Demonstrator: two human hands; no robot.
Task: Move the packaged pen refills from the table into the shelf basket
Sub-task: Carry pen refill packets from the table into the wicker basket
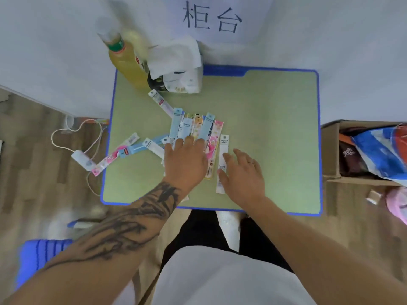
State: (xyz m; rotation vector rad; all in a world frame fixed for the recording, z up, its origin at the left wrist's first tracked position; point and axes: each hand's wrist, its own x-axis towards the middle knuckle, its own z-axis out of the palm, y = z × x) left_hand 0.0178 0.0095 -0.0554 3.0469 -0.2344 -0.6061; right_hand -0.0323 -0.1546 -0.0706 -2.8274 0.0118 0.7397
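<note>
- Green and edged in blue, the counter point(264, 119) stands against a pale wall bearing a paper sign point(212, 17) with two written characters; wood-pattern floor shows on both sides.
- No shelf basket is visible, so the packaged pen refills are all on the counter and, as I judge it, the task has barely begun.
- A fanned row of refill packs point(195, 126) lies side by side at the middle, roughly seven by my count, though overlaps make that uncertain. Lined up this way they look ready to be gathered as one bundle.
- The left hand point(186, 161) lies flat on the near ends of that row, fingers straight and spread, pressing rather than gripping, probably to stop the packs sliding.
- One white pack point(222, 164) lies apart just right of the row; the right hand point(243, 172) rests beside it with relaxed, open fingers touching its edge, holding nothing, seemingly nudging it toward the others.
- About four more packs are scattered left point(127, 150), one overhanging the counter's edge, and one single pack point(159, 102) lies toward the back.
- At the back stand one yellow drink bottle point(125, 60) and one tissue pack point(178, 69).
- A cardboard box point(330, 150) of bagged goods sits to the right.
</note>
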